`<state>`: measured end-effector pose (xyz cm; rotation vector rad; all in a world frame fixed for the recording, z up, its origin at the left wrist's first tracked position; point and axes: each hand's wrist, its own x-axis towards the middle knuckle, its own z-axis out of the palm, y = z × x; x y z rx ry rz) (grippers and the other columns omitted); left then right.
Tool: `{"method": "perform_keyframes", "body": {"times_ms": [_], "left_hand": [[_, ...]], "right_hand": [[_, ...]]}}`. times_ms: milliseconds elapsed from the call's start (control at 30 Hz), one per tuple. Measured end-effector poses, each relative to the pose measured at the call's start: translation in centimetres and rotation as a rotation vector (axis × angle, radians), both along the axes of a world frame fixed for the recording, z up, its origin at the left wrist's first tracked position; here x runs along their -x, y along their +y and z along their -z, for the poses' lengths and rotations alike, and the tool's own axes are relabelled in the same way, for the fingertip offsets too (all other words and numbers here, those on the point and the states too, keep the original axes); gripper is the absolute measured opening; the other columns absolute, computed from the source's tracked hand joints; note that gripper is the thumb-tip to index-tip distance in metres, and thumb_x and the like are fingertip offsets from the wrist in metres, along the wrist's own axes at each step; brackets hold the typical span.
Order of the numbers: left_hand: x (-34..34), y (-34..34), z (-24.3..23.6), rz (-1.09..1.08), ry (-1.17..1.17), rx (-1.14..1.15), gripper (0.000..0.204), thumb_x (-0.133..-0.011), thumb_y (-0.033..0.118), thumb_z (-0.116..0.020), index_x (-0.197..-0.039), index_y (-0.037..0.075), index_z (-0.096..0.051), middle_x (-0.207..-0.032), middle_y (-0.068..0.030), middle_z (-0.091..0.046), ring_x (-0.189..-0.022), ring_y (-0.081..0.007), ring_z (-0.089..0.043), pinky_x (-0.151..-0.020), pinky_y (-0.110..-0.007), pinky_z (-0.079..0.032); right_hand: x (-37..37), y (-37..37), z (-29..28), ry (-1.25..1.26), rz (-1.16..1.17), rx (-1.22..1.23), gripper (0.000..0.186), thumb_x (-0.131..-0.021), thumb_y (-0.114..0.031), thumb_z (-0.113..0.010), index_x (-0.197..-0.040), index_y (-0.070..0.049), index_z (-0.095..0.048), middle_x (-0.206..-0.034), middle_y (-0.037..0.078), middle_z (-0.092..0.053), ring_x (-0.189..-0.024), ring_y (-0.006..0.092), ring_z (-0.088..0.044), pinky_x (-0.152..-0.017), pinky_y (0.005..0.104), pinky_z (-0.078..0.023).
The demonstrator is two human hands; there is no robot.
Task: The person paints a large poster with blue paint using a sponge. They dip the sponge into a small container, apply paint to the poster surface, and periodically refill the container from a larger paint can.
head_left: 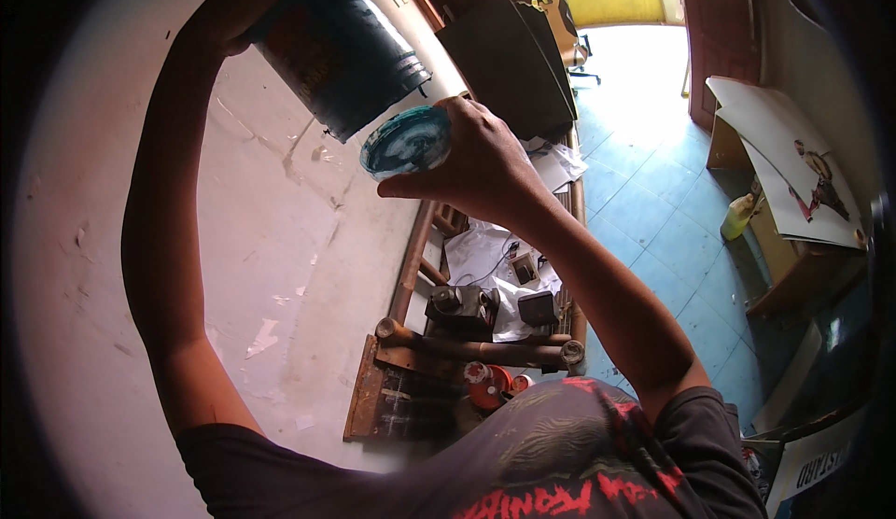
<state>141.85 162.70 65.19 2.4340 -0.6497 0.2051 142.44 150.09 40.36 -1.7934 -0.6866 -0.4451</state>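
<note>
A dark teal, paint-stained bucket [331, 62] is raised at the upper left, tilted. My left hand [243, 24] grips it from the left side, its fingers partly hidden behind it. Just below the bucket's lower end, my right hand [467, 150] holds a round container or lid [401, 141], smeared inside with turquoise and white paint. My thumb and fingers are closed round its rim. The two objects are close, with a small gap between them.
A pale wall [252, 248] fills the left. Below, a bamboo bench [467, 342] bears papers, dark metal items and a cable; red containers [485, 384] stand near it. At right are a wooden desk with posters [784, 155], a yellow-green bottle [735, 220] and blue floor tiles [644, 211].
</note>
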Motion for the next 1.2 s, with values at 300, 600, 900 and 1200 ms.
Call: {"method": "perform_keyframes", "body": {"times_ms": [300, 600, 900, 1200], "left_hand": [[0.1, 0.9, -0.1, 0.174, -0.168, -0.140, 0.021, -0.092, 0.024, -0.064, -0.092, 0.004, -0.071, -0.099, -0.0051, -0.066, -0.095, -0.0177, -0.061, -0.093, -0.035, -0.046], [1.6, 0.3, -0.4, 0.149, -0.229, -0.200, 0.018, -0.092, 0.021, -0.063, -0.093, 0.004, -0.071, -0.099, -0.0049, -0.066, -0.096, -0.0177, -0.060, -0.094, -0.035, -0.045], [0.9, 1.0, -0.2, 0.243, -0.253, -0.117, 0.021, -0.090, 0.024, -0.065, -0.095, 0.005, -0.071, -0.098, -0.0048, -0.067, -0.093, -0.0169, -0.062, -0.092, -0.034, -0.046], [3.4, 0.7, 0.4, 0.213, -0.291, -0.144, 0.022, -0.093, 0.023, -0.062, -0.095, 0.002, -0.070, -0.097, -0.0044, -0.066, -0.094, -0.0161, -0.061, -0.094, -0.033, -0.045]], "right_hand": [[0.6, 0.2, 0.2, -0.032, 0.037, -0.008, 0.098, -0.054, -0.058, -0.088, -0.120, 0.005, -0.054, -0.110, 0.022, -0.062, -0.106, 0.0327, -0.063, -0.093, 0.0403, -0.052], [0.6, 0.4, -0.2, -0.019, 0.023, -0.017, 0.100, -0.053, -0.059, -0.088, -0.121, 0.005, -0.054, -0.112, 0.022, -0.062, -0.108, 0.0339, -0.062, -0.096, 0.0421, -0.049], [0.0, 0.2, 0.2, -0.025, 0.031, 0.000, 0.109, -0.053, -0.062, -0.087, -0.128, 0.008, -0.050, -0.120, 0.024, -0.059, -0.116, 0.0363, -0.057, -0.103, 0.0432, -0.044], [0.1, 0.9, 0.8, 0.013, 0.028, 0.004, 0.114, -0.052, -0.063, -0.086, -0.134, 0.006, -0.046, -0.127, 0.025, -0.056, -0.122, 0.0372, -0.053, -0.107, 0.0429, -0.041]]}}
